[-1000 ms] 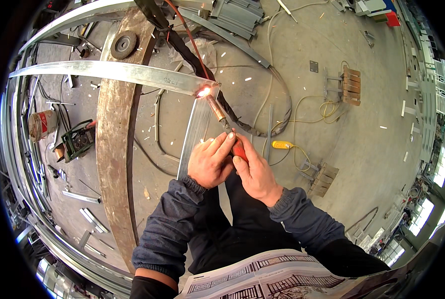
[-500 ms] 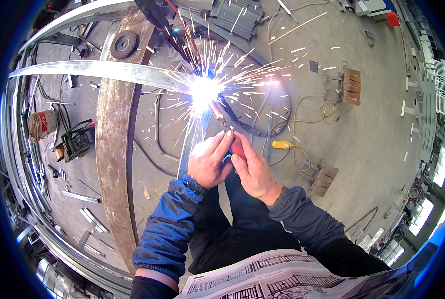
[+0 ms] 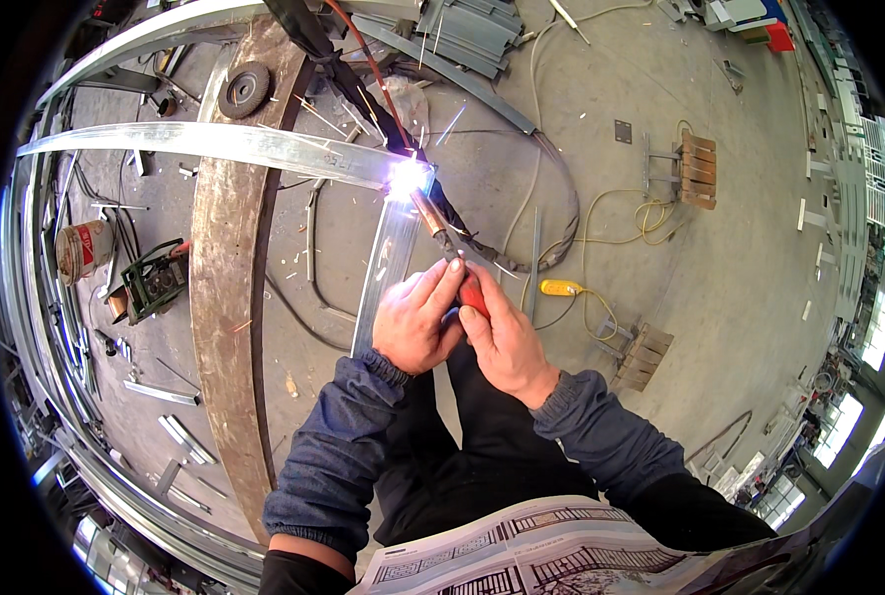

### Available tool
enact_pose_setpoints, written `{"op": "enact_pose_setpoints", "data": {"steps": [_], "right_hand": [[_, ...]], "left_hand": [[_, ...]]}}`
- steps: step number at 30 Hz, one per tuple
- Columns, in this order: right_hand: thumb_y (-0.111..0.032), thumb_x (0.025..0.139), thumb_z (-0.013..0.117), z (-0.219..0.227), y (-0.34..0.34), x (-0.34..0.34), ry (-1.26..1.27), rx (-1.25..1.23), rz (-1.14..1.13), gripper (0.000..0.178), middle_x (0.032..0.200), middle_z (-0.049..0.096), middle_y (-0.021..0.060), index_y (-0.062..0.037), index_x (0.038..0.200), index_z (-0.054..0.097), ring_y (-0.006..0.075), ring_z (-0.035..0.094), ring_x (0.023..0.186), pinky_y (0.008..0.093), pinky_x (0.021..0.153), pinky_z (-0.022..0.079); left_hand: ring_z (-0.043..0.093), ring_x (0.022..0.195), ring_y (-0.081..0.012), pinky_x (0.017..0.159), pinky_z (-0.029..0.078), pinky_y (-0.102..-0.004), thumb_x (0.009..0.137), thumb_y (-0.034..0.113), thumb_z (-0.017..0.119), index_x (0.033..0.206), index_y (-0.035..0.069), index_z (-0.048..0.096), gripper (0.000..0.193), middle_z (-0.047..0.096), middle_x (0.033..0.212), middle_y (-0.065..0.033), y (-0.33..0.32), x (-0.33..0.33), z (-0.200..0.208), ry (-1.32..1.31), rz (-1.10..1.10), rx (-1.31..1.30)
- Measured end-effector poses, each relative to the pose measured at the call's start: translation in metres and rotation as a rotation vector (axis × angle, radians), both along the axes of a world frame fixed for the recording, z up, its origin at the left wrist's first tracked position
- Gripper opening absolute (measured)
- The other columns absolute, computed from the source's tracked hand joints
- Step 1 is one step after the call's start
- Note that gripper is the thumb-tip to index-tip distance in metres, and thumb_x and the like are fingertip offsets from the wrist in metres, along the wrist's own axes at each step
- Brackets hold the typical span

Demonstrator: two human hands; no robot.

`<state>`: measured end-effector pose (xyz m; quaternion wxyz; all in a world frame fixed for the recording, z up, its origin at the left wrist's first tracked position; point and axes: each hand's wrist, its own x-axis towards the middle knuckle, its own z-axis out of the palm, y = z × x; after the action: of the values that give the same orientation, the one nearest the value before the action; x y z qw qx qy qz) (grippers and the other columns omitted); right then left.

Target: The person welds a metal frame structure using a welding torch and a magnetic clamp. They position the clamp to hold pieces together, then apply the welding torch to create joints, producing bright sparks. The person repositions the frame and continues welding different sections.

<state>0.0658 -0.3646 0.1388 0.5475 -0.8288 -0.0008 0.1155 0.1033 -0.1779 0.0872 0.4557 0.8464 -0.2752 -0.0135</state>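
Observation:
Both my hands hold a welding torch (image 3: 429, 215) with a copper-coloured nozzle and a red handle. My left hand (image 3: 414, 322) is closed round the torch near its neck, thumb on top. My right hand (image 3: 510, 342) grips the red handle, its fingertips meeting those of the left. A bright arc (image 3: 409, 178) burns at the nozzle's tip and hides the spot it touches. There, a long silvery metal tube (image 3: 264, 147) coming from the left meets a second metal tube (image 3: 388, 260) that runs toward me, beside my left hand.
A heavy rusty beam (image 3: 229, 297) lies under the long tube, with a round disc (image 3: 245, 89) on it. A dark cable (image 3: 551, 178) loops beyond the joint. A bucket (image 3: 85, 248) and metal offcuts (image 3: 186, 438) lie left. Wooden-topped stools (image 3: 698, 171) and a yellow cord (image 3: 611, 208) are right.
The wide spray of sparks has shrunk to a few streaks and the glow is smaller, so the joint's surroundings and the cable show more. My hands are almost in the same place.

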Motion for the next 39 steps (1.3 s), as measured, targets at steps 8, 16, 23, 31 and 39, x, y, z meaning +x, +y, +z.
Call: {"op": "enact_pose_setpoints", "data": {"steps": [8,16,23,31,39], "right_hand": [[-0.024,0.115,0.059,-0.006,0.0,-0.004,0.013,-0.002,-0.013,0.059,0.146,0.065,0.0297,0.0018,0.165,0.041,0.0457,0.067,0.131,0.047,0.109,0.055],[-0.023,0.115,0.058,0.002,-0.002,0.0,0.03,0.031,-0.007,0.058,0.15,0.063,0.0279,-0.0001,0.166,0.04,0.0453,0.065,0.135,0.0461,0.11,0.054],[-0.023,0.116,0.058,0.004,-0.006,0.0,0.001,0.02,-0.027,0.058,0.149,0.063,0.0279,-0.0004,0.166,0.04,0.0451,0.064,0.135,0.046,0.111,0.053],[-0.023,0.115,0.059,0.001,-0.007,-0.004,0.004,-0.013,-0.025,0.058,0.147,0.064,0.0287,0.0008,0.165,0.041,0.0466,0.065,0.133,0.0468,0.11,0.054],[-0.024,0.115,0.058,-0.003,-0.004,-0.006,-0.014,-0.024,-0.037,0.057,0.146,0.065,0.0298,0.0018,0.164,0.042,0.0472,0.066,0.132,0.0478,0.108,0.055]], "left_hand": [[0.071,0.106,-0.042,0.09,0.059,-0.0493,0.082,0.015,0.082,0.164,0.001,0.048,0.09,0.066,0.143,-0.0236,0.002,-0.002,0.004,0.021,0.02,0.055],[0.072,0.112,-0.0412,0.093,0.06,-0.0472,0.083,0.01,0.08,0.162,-0.005,0.044,0.088,0.063,0.158,-0.0213,0.002,-0.001,0.002,0.03,-0.044,0.064],[0.071,0.102,-0.0391,0.086,0.06,-0.0455,0.08,0.009,0.081,0.164,-0.002,0.043,0.093,0.062,0.16,-0.0176,-0.004,0.005,0.007,0.024,-0.054,0.085],[0.071,0.111,-0.0416,0.091,0.059,-0.0486,0.08,0.014,0.081,0.162,0.0,0.05,0.089,0.067,0.141,-0.0223,-0.005,0.004,0.01,0.015,-0.019,0.07],[0.071,0.111,-0.0404,0.091,0.06,-0.0481,0.08,0.016,0.083,0.16,0.0,0.051,0.088,0.064,0.147,-0.0212,-0.004,0.002,0.005,0.058,-0.03,0.078]]}}
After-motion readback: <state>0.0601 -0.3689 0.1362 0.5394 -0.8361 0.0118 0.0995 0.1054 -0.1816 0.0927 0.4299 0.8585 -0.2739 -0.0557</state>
